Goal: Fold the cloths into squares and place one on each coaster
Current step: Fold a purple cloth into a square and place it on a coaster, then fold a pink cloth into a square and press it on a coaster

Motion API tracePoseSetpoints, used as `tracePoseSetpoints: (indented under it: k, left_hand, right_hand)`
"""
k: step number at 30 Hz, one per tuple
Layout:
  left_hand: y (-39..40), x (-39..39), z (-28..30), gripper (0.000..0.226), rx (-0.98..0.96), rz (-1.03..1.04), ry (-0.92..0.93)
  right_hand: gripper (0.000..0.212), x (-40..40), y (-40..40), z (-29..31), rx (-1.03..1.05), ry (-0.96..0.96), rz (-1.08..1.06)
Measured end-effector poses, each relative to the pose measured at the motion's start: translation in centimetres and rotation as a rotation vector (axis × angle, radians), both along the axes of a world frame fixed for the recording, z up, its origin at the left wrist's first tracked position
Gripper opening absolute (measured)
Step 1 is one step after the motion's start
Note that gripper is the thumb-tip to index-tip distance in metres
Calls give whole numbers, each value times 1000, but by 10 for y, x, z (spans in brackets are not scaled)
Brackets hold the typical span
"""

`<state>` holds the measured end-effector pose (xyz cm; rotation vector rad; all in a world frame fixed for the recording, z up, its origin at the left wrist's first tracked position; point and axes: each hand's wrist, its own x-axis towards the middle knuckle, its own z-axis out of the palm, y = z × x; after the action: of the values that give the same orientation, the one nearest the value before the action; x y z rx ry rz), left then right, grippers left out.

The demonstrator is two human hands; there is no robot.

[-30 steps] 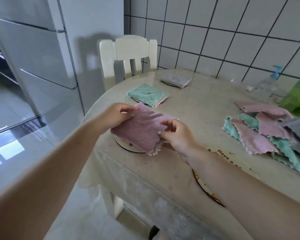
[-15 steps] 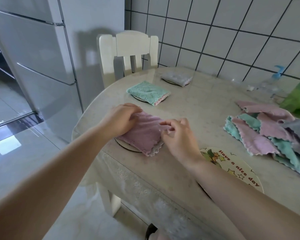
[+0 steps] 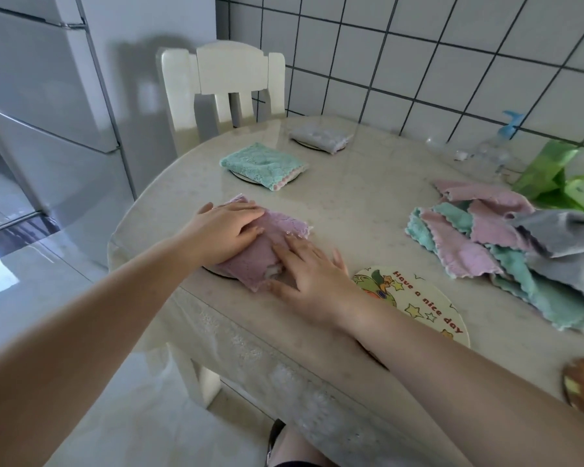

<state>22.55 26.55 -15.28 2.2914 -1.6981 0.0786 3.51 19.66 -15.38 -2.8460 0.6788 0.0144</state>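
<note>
Nearest, at the table's near edge, a round printed coaster (image 3: 415, 299) with cartoon stars lies bare under the right forearm, and it looks stiff and smooth. Just beyond it to the left, both hands lie flat with straight fingers on a folded pink cloth (image 3: 270, 246): the left hand (image 3: 228, 230) presses its left half, the right hand (image 3: 309, 264) its near right corner, neither one gripping. The cloth sits on a coaster (image 3: 218, 272) whose rim peeks out at its near left. The fabric looks thick, fluffy and springy with scalloped edges, so the risk, as I judge it, is that the fold puffs open once the palms lift, or that the bundle slides off the slick, glossy table (image 3: 351, 203) side of the disc. It also reads more oblong than square. To the right, a loose heap of cloths (image 3: 506, 251) in pink, teal and grey waits unfolded. Farther back, a folded teal cloth (image 3: 262, 163) covers its coaster, and farthest a folded grey cloth (image 3: 319, 137) rests on another.
</note>
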Motion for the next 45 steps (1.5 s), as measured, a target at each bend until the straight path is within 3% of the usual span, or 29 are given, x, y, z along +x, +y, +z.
tracePoseSetpoints:
  k: [4,9,18,25,32,35,37,40,45]
  left_hand:
    - [-3,-25,11,39,-176,-133,78]
    - [-34,-91,34,30,-221,-272,241]
    - [-107,-200,43,26,-230,-520,376]
    - [-172,-267,37,26,-230,-628,234]
    - [-213,-323,26,37,-28,-708,-179]
    - [-227,-344,18,37,109,-704,-332]
    - [-235,-352,13,40,119,-690,-336]
    - [-243,-354,17,48,30,-673,-234]
    - [-247,-343,57,35,-371,-687,-35]
  right_hand:
    - [72,-38,-15,11,-14,-181,35]
    - [76,-92,-44,26,-12,-368,-117]
    - [63,-207,-97,26,-102,-445,-289]
    - [45,-296,-147,13,-147,-388,-519]
    - [52,-334,-173,0,-164,-142,-632]
    - [60,-336,-176,-1,-167,-138,-638]
    - [64,-335,-175,0,-174,-175,-634]
    - [63,-334,-174,7,-199,-291,-633]
    - [55,-329,-188,39,-436,-380,-575]
